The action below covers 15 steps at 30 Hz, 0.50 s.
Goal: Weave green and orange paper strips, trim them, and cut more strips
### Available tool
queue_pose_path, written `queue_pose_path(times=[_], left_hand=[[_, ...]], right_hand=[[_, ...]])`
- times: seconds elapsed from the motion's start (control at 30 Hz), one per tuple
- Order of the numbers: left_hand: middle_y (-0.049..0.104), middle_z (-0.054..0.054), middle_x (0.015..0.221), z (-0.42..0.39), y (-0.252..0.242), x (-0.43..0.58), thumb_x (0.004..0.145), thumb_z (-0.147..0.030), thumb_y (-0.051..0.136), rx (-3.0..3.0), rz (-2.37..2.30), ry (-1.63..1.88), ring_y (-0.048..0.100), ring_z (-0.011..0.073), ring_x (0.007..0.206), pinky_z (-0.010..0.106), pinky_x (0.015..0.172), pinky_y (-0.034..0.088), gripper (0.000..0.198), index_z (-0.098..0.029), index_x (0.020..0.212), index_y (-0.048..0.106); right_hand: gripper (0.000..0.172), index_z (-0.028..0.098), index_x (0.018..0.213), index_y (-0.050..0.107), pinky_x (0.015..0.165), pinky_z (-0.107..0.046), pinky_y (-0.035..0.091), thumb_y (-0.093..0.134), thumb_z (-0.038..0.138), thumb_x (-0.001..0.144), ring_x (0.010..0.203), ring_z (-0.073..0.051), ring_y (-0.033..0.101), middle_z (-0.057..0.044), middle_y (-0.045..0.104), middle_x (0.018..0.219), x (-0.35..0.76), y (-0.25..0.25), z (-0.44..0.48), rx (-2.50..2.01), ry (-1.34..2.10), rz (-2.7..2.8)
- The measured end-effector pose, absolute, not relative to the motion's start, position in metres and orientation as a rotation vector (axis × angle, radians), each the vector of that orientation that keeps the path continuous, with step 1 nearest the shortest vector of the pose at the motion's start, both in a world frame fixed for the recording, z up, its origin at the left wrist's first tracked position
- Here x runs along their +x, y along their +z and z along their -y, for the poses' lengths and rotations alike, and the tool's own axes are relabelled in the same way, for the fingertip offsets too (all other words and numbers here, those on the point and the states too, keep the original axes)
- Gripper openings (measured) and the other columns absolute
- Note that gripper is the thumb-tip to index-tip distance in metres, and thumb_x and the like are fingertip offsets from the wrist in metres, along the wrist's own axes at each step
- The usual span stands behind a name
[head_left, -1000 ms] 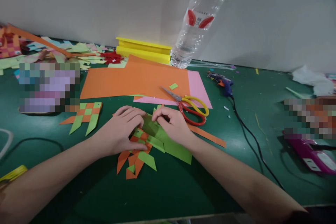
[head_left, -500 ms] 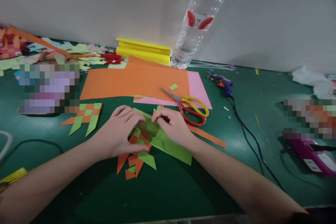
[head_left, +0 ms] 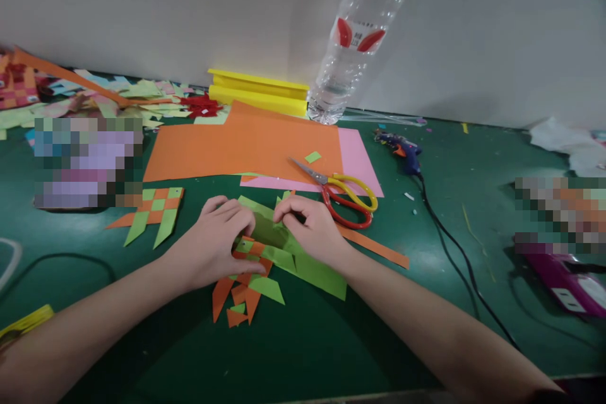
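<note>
My left hand [head_left: 220,237] curves around the woven paper fish [head_left: 249,279], just below the centre of the frame: thumb laid across its checks, forefinger arched well clear of the thumb. How firmly I'm pressing, I can't tell. My right hand [head_left: 307,221], dead centre, has finger and thumb drawn in close over the green paper [head_left: 322,274]; what's between them, if anything, I can't tell either. Best handling, I'd judge: flat, light thumb pressure so the weave doesn't slip, and small moves on the right, since paper creases easily. Farther out, another fish [head_left: 158,205] lies left of centre, scissors [head_left: 322,178] overlap the orange sheet [head_left: 246,145], and a glue gun [head_left: 404,153] rests right of those.
</note>
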<state>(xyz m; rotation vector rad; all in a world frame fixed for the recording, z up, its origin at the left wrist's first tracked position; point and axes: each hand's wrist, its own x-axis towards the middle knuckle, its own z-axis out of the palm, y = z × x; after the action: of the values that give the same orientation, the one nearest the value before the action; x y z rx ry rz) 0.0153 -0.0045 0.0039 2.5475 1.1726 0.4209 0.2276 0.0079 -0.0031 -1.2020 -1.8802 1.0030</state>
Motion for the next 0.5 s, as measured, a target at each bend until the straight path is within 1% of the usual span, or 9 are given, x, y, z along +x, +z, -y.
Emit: queue_pose_path(times=[0.07,0.17,0.23,0.3,0.4,0.5], left_hand=[[0.056,-0.003,0.073,0.004,0.003,0.015,0.072,-0.057,0.073,2.444,-1.233,0.394,0.05,0.0203,0.074,0.041,0.083,0.039,0.047,-0.023,0.079,0.04],[0.061,-0.001,0.073,0.004,0.003,0.014,0.072,-0.055,0.072,2.25,-1.301,0.398,0.055,0.024,0.08,0.037,0.077,0.042,0.042,-0.024,0.085,0.047],[0.066,0.0,0.078,0.003,0.005,0.013,0.073,-0.054,0.071,2.102,-1.344,0.459,0.059,0.0234,0.079,0.034,0.073,0.044,0.04,-0.025,0.089,0.05],[0.069,0.001,0.082,0.001,0.008,0.012,0.074,-0.055,0.07,1.951,-1.379,0.532,0.062,0.0215,0.075,0.031,0.067,0.045,0.04,-0.025,0.093,0.053],[0.071,-0.001,0.076,-0.003,0.013,0.01,0.074,-0.055,0.07,1.787,-1.401,0.594,0.064,0.0193,0.068,0.029,0.064,0.047,0.039,-0.024,0.095,0.059],[0.072,0.0,0.073,-0.005,0.017,0.008,0.074,-0.055,0.07,1.682,-1.412,0.603,0.066,0.0198,0.07,0.028,0.064,0.048,0.039,-0.023,0.095,0.065]], right_hand=[[0.021,0.02,0.071,0.063,0.064,-0.028,0.042,0.046,0.008,0.076,0.07,-0.013,0.057,-0.001,0.066,0.074,0.227,-0.002,-0.008,-1.207,1.006,1.88],[0.021,0.019,0.071,0.063,0.066,-0.029,0.043,0.046,0.008,0.077,0.071,-0.013,0.057,-0.001,0.065,0.074,0.227,-0.001,-0.008,-1.201,1.009,1.877],[0.021,0.019,0.071,0.063,0.067,-0.029,0.044,0.046,0.008,0.077,0.071,-0.013,0.058,-0.001,0.065,0.074,0.227,-0.001,-0.008,-1.192,1.014,1.874],[0.022,0.02,0.071,0.062,0.068,-0.03,0.044,0.046,0.007,0.076,0.072,-0.014,0.058,-0.001,0.065,0.075,0.227,-0.002,-0.008,-1.192,1.017,1.873],[0.022,0.02,0.071,0.063,0.066,-0.03,0.043,0.046,0.007,0.077,0.071,-0.014,0.058,-0.001,0.065,0.075,0.227,-0.002,-0.008,-1.205,1.014,1.888],[0.021,0.02,0.074,0.062,0.066,-0.03,0.043,0.046,0.007,0.079,0.071,-0.014,0.058,-0.001,0.065,0.077,0.227,-0.001,-0.006,-1.188,0.984,1.888]])
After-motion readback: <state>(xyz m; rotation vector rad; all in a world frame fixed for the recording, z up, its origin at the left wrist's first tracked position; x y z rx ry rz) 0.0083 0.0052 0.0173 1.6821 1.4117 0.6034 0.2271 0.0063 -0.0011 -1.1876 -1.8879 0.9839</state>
